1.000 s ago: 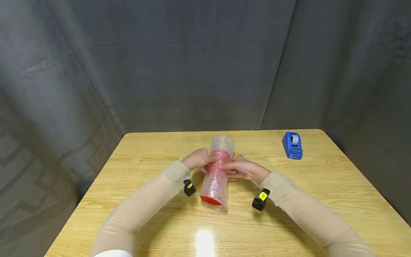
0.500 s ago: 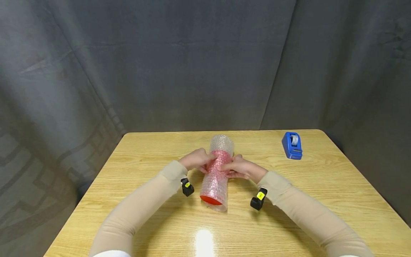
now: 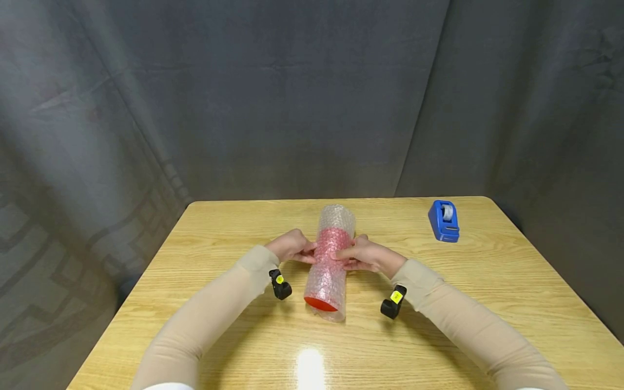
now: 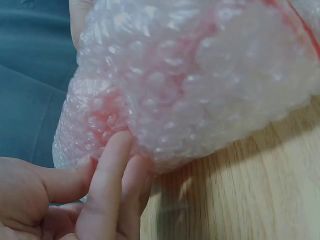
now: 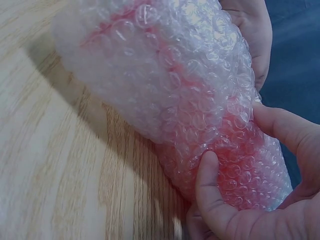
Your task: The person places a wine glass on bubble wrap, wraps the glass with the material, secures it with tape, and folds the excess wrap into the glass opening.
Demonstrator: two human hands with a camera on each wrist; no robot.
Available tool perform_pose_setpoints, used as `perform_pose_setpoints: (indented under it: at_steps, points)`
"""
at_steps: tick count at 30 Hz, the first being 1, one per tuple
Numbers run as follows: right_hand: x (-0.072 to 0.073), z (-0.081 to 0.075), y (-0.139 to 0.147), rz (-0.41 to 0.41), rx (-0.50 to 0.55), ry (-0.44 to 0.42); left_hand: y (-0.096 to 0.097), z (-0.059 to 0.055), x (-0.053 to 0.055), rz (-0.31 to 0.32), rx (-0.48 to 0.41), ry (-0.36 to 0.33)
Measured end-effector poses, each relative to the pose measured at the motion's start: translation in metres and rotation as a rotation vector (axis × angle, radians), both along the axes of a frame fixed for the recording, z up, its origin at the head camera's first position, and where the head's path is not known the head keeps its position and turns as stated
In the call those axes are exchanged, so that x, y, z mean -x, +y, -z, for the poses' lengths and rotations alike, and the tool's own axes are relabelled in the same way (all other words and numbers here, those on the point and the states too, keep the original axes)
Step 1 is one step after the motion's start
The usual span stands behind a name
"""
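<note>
Bubble-wrapped roll (image 3: 327, 279) is observed lying lengthwise approx. ctr. of the wood tabletop (image 3: 224, 233), red contents (image 3: 320, 304) showing at near end. Roll's R side is held by R hand (image 3: 369, 255), one digit on top, others alongside; L side is touched by L hand (image 3: 294, 246) w/ fingertips close tog., though whether wrap is pinched there can't be det'd. Blue tape dispenser (image 3: 444, 223) is noted twd. far R corner, well apart from both hands.
</note>
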State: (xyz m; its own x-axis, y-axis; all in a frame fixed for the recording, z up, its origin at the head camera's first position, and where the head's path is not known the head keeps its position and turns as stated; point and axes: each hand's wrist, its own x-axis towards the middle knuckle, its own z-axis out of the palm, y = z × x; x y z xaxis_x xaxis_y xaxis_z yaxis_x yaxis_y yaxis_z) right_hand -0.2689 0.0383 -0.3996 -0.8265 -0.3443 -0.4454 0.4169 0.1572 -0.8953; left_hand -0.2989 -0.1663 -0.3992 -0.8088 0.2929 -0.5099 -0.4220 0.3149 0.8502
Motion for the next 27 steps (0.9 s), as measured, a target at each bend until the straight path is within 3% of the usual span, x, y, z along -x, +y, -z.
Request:
perform_pose_setpoints:
  at_steps: [7,27]
  points:
    - [0.0007,-0.0011,0.0012,-0.012,-0.006,0.002,0.0013,0.0000,-0.0015,0.020,0.073,0.033]
    - [-0.0017,-0.0003,0.0004,-0.005,0.008,-0.008,0.0033,0.0010,-0.0051,0.032,-0.004,0.003]
